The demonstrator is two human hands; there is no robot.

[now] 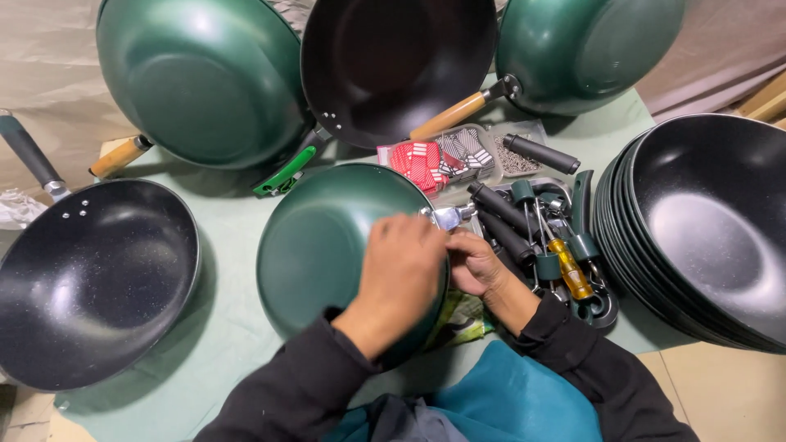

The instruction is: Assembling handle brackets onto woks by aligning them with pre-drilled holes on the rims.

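Note:
A green pan lies bottom-up on the pale green cloth in front of me. My left hand rests flat over its right rim, pressing it down. My right hand is closed at the same rim, just below the pan's metal handle bracket; what its fingers pinch is hidden. Both arms wear black sleeves.
A black pan with a dark handle lies left. Two green pans and a black one lean at the back. A stack of black pans stands right. Loose handles, a yellow screwdriver and a parts tray lie between.

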